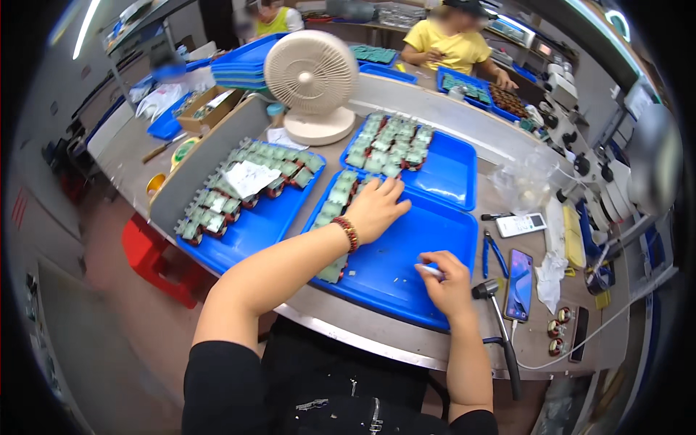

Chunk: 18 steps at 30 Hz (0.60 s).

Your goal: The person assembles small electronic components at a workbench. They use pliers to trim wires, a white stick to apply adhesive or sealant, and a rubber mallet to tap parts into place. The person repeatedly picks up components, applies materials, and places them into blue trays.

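Observation:
Palm down, my left hand point(373, 210) reaches over the far part of the near blue tray point(391, 297). Its fingers are apart and bent at the tray's far rim, beside a row of pale green coil-like parts point(337, 206); nothing shows in its grip. My right hand point(448, 283) is above the tray's right side, thumb and fingers closed on a small whitish piece point(431, 270) whose kind I cannot make out. A few tiny pale bits lie on the tray floor. Behind it, another blue tray point(453, 170) holds more green parts point(391, 141).
At left, a blue tray point(254, 239) bears green parts and a white paper point(250, 178). A fan point(312, 72) stands behind. To the right lie blue-handled pliers point(496, 254), a hammer point(500, 319), a phone point(519, 283) and a remote point(520, 225). A co-worker in yellow point(449, 43) sits opposite.

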Available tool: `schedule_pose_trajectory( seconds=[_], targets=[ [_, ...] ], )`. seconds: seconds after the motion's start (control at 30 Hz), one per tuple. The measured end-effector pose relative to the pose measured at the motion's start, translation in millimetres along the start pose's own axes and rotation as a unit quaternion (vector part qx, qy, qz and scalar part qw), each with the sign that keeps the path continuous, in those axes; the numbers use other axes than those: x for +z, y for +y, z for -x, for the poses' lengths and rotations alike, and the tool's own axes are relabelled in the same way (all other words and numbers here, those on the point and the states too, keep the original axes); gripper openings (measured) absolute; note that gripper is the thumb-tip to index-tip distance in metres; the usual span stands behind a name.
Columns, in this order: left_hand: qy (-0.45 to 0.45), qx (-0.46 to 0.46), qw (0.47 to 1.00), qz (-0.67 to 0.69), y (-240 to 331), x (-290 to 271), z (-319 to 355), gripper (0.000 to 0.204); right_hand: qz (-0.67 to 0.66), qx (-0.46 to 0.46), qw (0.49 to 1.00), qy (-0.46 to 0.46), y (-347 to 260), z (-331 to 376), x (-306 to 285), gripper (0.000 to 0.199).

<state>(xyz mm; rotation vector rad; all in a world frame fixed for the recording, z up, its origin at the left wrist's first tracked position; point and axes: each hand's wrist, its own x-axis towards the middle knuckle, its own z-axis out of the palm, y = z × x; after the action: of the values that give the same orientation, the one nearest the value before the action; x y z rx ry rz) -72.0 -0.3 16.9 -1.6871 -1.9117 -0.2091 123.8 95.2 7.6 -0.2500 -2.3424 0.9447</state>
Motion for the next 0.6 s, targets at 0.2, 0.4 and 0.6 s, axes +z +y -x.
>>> schedule_pose_trajectory(
  seconds=[0.2,0.4,0.6],
  targets=[
    [-0.129,0.076,0.989,-0.018,-14.6,2.6,-2.6,0.019,0.004,-0.012,1.0,-0.009,4.4,-3.2,-0.7,0.018],
    [-0.149,0.057,0.987,0.017,-15.6,1.0,-4.0,0.024,0.019,-0.016,0.999,-0.023,7.0,0.1,-2.3,0.02],
    [-0.147,0.069,0.986,0.045,-15.0,0.1,-2.8,0.036,0.017,-0.009,0.999,-0.036,1.9,0.4,-4.7,0.023]
  ],
)
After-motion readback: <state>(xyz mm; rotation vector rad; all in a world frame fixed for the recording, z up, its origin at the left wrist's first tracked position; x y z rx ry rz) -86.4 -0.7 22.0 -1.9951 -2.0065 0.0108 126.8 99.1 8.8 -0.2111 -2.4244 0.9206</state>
